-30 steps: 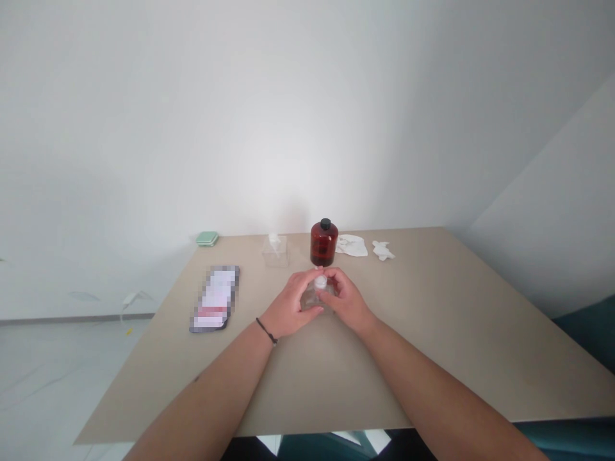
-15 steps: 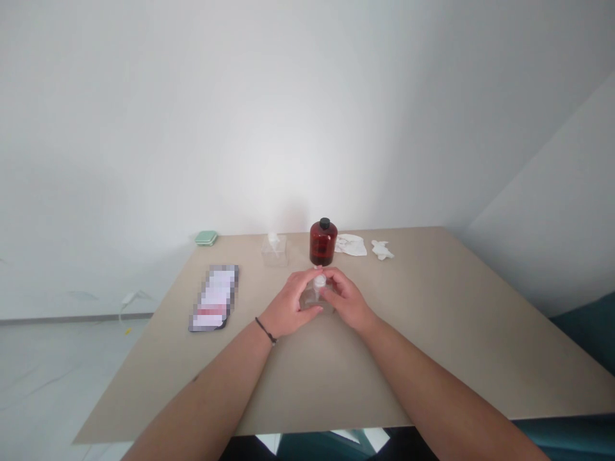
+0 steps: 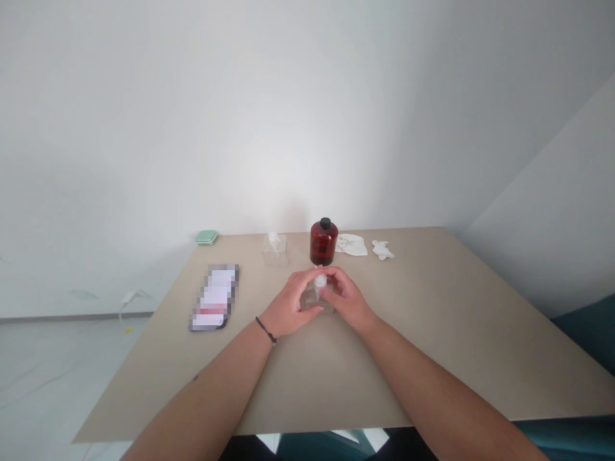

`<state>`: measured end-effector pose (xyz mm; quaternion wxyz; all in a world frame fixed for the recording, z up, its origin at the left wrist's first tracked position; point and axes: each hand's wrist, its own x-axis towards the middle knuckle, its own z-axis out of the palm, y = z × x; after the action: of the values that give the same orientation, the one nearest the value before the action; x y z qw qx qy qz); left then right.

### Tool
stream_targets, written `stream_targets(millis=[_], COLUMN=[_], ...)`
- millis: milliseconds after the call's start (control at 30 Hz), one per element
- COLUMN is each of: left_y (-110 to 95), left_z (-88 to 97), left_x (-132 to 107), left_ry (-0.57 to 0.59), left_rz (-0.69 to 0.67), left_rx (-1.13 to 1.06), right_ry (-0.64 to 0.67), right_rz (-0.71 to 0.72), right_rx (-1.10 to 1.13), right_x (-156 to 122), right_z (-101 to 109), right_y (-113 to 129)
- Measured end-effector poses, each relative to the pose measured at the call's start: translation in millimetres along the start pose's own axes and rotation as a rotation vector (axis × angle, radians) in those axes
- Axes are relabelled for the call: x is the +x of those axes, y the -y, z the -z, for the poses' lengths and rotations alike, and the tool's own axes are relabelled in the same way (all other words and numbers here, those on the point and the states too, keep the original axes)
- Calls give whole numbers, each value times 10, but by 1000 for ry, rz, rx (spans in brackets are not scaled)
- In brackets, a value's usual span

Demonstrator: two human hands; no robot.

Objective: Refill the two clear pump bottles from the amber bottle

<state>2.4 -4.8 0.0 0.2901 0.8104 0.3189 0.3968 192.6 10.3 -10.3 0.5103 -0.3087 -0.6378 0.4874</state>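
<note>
A small clear bottle (image 3: 314, 298) with a white cap stands on the beige table (image 3: 432, 320) in front of me. My left hand (image 3: 291, 304) is wrapped round its left side, thumb under the body. My right hand (image 3: 346, 299) closes on the right side, with fingertips pinched at the white cap. Both hands hide most of the bottle. Just behind them stands a dark red round bottle (image 3: 323, 242) with a black cap.
A second clear container (image 3: 275, 250) stands left of the red bottle. Crumpled white tissues (image 3: 352, 244) and another white scrap (image 3: 382, 250) lie at the back. A flat packet (image 3: 215, 298) lies at the left, a green case (image 3: 206, 237) at the far corner.
</note>
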Motion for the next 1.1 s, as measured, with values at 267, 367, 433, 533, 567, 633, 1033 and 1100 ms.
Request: stream_targets(millis=[267, 367, 433, 533, 567, 633, 1033, 1100], left_y=[-7, 4, 6, 0, -2, -3, -17, -17], left_z=[-5, -9, -8, -5, -4, -5, 6, 4], left_x=[5, 1, 0, 1, 2, 3, 7, 6], left_ry=[-8, -6, -6, -6, -5, -5, -11, -7], left_rz=[-4, -2, -2, 0, 1, 2, -1, 6], left_rx=[4, -5, -8, 0, 3, 7, 11, 7], right_ry=[-7, -15, -19, -11, -7, -5, -16, -20], right_rz=[7, -10, -17, -11, -7, -2, 2, -15], right_rx=[-24, -10, -4, -22, -30, -36, -65, -52], right_x=[7, 8, 10, 10, 10, 11, 18, 17], right_z=[-13, -13, -16, -15, -14, -14, -10, -14], right_y=[9, 18, 22, 34, 37, 38, 37, 33])
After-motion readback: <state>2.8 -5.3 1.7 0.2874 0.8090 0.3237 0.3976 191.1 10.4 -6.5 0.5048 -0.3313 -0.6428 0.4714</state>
